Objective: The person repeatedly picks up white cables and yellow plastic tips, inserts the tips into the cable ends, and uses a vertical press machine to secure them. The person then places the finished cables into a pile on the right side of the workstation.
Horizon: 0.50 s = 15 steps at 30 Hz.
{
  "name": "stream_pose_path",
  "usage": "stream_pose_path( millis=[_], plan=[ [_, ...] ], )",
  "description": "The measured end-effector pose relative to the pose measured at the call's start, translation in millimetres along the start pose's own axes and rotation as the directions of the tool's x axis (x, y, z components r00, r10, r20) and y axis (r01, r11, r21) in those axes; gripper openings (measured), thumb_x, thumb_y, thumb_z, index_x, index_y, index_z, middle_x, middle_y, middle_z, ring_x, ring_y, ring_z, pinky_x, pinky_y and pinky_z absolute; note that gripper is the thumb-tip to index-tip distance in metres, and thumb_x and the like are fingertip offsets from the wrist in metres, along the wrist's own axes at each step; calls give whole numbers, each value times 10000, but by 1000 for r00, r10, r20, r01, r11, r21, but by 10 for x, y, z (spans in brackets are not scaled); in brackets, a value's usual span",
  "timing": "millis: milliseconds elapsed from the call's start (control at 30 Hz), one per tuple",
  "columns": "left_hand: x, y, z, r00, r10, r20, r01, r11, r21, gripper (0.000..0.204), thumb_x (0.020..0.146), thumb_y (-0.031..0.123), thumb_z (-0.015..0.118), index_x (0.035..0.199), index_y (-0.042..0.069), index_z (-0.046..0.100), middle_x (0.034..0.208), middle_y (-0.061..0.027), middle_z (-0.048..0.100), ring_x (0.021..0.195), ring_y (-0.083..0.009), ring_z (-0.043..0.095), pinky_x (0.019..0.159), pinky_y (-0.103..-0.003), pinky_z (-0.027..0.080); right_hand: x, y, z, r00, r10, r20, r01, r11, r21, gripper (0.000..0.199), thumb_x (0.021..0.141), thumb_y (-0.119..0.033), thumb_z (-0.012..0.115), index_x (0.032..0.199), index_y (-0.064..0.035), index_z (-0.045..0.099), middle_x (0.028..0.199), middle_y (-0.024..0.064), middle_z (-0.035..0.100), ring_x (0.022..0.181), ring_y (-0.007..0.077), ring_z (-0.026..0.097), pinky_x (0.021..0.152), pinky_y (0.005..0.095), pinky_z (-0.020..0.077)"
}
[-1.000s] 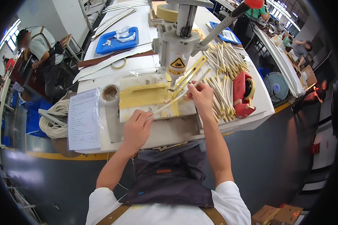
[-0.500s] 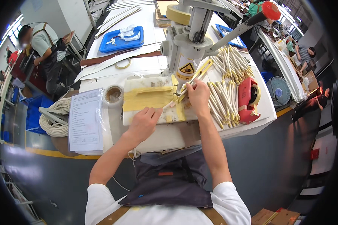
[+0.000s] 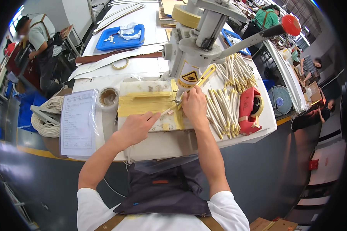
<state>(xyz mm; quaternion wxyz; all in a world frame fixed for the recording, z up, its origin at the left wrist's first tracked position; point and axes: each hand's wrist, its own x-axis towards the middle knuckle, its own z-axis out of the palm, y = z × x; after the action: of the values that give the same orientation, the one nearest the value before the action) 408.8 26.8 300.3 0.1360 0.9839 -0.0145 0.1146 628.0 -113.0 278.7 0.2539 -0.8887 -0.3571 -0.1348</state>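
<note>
On the worn, yellow-taped base plate [image 3: 144, 106] of a grey hand press [image 3: 196, 50], my two hands work close together. My left hand [image 3: 137, 127] is closed, its fingertips pinching a short whitish cord [image 3: 167, 111] that slants toward the press's tip. Just right of that tip, my right hand [image 3: 194, 106] is closed around a slim yellow tool [image 3: 207, 75] with a dark slot, which sticks up past the fingers. Its working end is hidden, so its exact kind is unclear. Right of this hand lie bundles of white cords [image 3: 225, 111] with yellow-taped ends.
A red tape dispenser [image 3: 250, 111] stands at the right edge. The press's red-knobbed lever [image 3: 291, 25] reaches out to the right. Left are a tape roll [image 3: 108, 97], a sleeved paper sheet [image 3: 79, 123] and coiled cord [image 3: 46, 119]. A blue tray [image 3: 121, 37] sits farther back.
The whole view has shifted, so the table and press appear a little farther left. Both hands keep their grips near the press's tip, with little movement relative to the plate.
</note>
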Motion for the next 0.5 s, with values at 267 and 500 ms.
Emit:
stream_pose_path(
  millis=[267, 500],
  plan=[
    [68, 0, -56, 996, -22, 91, 29, 997, -74, 667, 764, -36, 602, 1419, 75, 543, 908, -109, 584, 742, -318, 614, 654, -425, 502, 12, 14, -13, 997, 9, 71, -12, 999, 38, 345, 920, -172, 622, 1180, 54, 643, 1377, 287, 554, 1072, 432, 618, 932, 484, 516],
    [132, -75, -115, 982, -35, 185, 65, 986, -155, 701, 777, -34, 587, 1463, 93, 514, 897, -129, 577, 721, -331, 603, 654, -444, 494, 9, 5, -16, 999, 3, 48, -6, 998, 63, 277, 918, -177, 613, 1109, 14, 671, 1381, 315, 548, 1043, 455, 621, 927, 503, 512]
  ],
)
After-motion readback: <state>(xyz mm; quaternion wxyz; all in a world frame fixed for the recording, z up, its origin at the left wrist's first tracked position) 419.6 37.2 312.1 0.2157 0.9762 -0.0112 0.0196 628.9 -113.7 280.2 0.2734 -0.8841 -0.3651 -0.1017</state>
